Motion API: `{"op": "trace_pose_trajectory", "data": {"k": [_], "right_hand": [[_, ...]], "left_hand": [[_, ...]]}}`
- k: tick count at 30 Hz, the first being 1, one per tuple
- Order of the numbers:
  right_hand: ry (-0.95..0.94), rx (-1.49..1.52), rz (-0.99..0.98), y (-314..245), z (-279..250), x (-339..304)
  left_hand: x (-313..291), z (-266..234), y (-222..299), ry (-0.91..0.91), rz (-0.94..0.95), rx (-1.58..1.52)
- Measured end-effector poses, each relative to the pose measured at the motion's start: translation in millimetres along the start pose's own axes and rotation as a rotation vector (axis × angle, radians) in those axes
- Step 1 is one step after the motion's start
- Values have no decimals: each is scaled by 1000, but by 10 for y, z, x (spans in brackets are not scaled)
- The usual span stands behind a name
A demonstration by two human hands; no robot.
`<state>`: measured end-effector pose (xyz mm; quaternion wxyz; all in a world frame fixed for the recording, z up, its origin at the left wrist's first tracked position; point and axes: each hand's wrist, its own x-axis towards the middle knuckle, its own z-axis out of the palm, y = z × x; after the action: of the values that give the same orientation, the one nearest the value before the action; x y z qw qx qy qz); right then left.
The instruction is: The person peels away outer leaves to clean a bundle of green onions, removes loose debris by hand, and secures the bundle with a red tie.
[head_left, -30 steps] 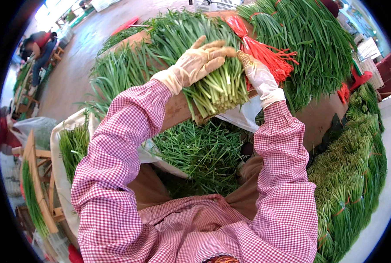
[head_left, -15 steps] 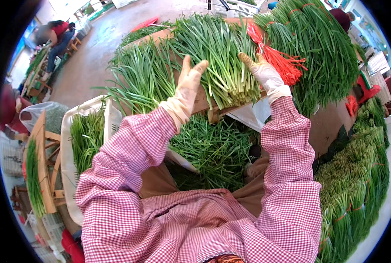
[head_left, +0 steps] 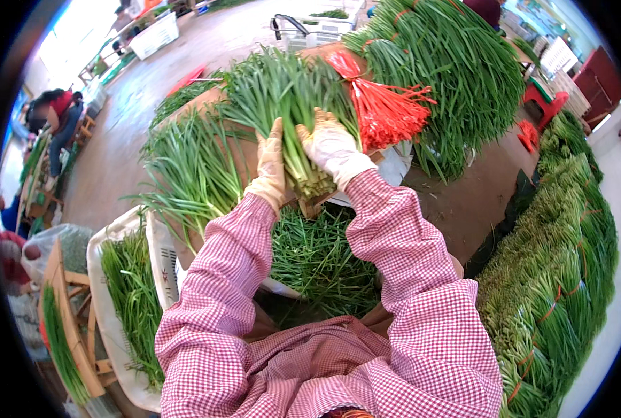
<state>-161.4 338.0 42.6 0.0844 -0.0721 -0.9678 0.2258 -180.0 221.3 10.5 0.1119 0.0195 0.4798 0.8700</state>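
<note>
while the gloved left hand [head_left: 270, 169] and right hand [head_left: 332, 148] clamp a chive bunch [head_left: 287, 104] near its firmer cut ends, the limp, light leaves likely flop.

Red-white checked sleeves, cream gloves on hands [head_left: 303, 157]

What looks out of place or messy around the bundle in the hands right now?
Nothing stands out. Both hands press a bunch of green onions together on the board; red ties lie beside it, trimmings below.
</note>
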Motion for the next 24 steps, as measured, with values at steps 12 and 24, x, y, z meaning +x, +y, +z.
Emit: {"op": "trace_pose_trajectory", "data": {"k": [12,24], "right_hand": [[13,74,-34,25,-48,-221],[108,152,122,506,-131,190]], "left_hand": [[-8,-64,-8,12,-97,-84],[25,-45,45,53,-121,36]]}}
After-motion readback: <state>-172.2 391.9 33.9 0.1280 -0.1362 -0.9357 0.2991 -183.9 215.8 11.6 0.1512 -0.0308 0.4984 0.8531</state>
